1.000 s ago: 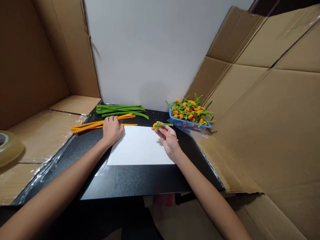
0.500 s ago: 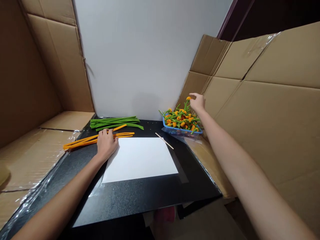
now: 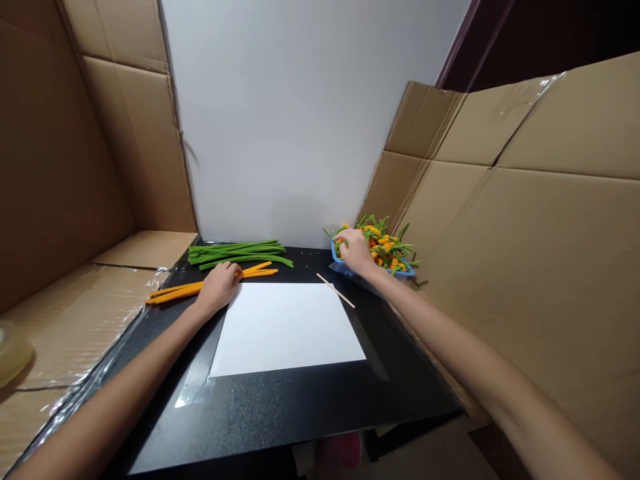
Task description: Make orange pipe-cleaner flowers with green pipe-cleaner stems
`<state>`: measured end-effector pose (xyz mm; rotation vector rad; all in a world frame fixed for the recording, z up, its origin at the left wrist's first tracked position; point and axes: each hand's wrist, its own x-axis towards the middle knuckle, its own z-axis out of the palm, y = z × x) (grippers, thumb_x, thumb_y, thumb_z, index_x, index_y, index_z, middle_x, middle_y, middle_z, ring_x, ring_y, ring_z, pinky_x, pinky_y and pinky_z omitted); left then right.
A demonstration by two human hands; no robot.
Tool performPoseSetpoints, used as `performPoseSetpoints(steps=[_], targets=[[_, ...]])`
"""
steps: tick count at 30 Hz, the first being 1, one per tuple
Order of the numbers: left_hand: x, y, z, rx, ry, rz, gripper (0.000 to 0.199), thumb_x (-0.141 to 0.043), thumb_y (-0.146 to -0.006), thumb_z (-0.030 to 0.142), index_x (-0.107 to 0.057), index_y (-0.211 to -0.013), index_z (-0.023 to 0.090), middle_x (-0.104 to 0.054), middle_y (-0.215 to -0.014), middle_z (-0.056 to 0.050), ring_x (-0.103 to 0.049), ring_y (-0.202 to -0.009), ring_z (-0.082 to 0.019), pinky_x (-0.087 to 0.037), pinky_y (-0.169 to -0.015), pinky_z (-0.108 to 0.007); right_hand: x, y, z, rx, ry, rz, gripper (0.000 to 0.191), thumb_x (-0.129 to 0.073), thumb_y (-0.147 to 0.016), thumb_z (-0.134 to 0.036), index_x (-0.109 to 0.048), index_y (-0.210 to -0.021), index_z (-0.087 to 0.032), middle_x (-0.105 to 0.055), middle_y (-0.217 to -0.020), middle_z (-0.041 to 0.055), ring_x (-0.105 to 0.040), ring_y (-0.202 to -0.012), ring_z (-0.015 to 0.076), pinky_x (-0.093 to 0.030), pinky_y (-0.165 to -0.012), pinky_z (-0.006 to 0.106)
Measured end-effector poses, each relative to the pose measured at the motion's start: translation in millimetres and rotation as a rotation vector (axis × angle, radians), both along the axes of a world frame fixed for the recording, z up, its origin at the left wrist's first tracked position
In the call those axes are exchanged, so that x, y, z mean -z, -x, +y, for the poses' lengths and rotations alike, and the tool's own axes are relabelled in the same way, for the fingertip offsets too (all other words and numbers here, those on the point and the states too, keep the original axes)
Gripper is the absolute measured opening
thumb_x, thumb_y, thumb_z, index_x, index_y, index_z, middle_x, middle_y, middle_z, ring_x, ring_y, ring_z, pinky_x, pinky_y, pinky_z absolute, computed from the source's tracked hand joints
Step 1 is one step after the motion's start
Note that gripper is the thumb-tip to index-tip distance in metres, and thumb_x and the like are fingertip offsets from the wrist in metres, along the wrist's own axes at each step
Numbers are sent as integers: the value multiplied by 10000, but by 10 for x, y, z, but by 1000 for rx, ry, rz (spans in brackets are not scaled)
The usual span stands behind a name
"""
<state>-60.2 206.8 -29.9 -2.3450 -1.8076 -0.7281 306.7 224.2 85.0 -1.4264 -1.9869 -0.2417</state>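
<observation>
My left hand (image 3: 221, 285) is closed over the orange pipe cleaners (image 3: 175, 293), left of the white sheet (image 3: 290, 327). Behind them lies a bundle of green pipe cleaners (image 3: 240, 252). My right hand (image 3: 354, 250) is over the left part of a blue basket (image 3: 410, 272), which is heaped with orange flowers on green stems (image 3: 385, 243). Its fingers are bent down at the basket's left side, and whatever lies between them is too small to make out.
A thin wooden stick (image 3: 336, 291) lies across the sheet's back right corner. A roll of tape (image 3: 13, 350) sits on cardboard at the far left. Cardboard walls (image 3: 525, 267) flank the black table (image 3: 260, 407), and a pale wall (image 3: 300, 120) rises behind.
My right hand has moved left and down from above the basket's right side, where it held up one orange flower. My left hand has slid slightly right along the orange pipe cleaners.
</observation>
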Motion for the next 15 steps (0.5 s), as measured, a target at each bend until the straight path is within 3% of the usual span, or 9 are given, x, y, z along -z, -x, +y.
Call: performPoseSetpoints(steps=[3, 8, 12, 15], targets=[[13, 9, 24, 21, 3, -16, 273, -450, -926, 228, -680, -1053, 155, -681, -1059, -134, -616, -1017, -295, -484, -852, -384, 248, 436, -75, -156, 145, -245, 241, -557, -811, -98, -755, -919, -182, -713, -1097, 114, -555, -1160, 267, -401, -1035, 379], [17, 26, 7, 47, 8, -28, 250, -460, -934, 203, -690, -1027, 172, -684, -1030, -116, -617, -1006, -287, -476, -826, -370, 572, 1206, 67, -134, 304, -323, 292, -521, -855, -110, -726, -1059, -152, -707, -1091, 160, -601, -1055, 292, -467, -865, 372], [9, 24, -12, 55, 4, -31, 287, -423, -933, 144, -700, -1006, 164, -702, -1008, -117, -623, -972, -289, -462, -828, -381, 635, 1608, 276, -135, 354, -275, 377, -499, -846, -57, -696, -1162, -117, -696, -1182, 178, -591, -1130, 301, -461, -894, 362], [18, 32, -11, 62, 4, -58, 267, -443, -929, 151, -696, -1008, 176, -707, -1021, -103, -633, -965, -274, -463, -815, -365, 632, 1719, 344, -190, 365, -196, 382, -467, -868, -55, -716, -1137, -160, -705, -1216, 123, -594, -1160, 251, -442, -935, 316]])
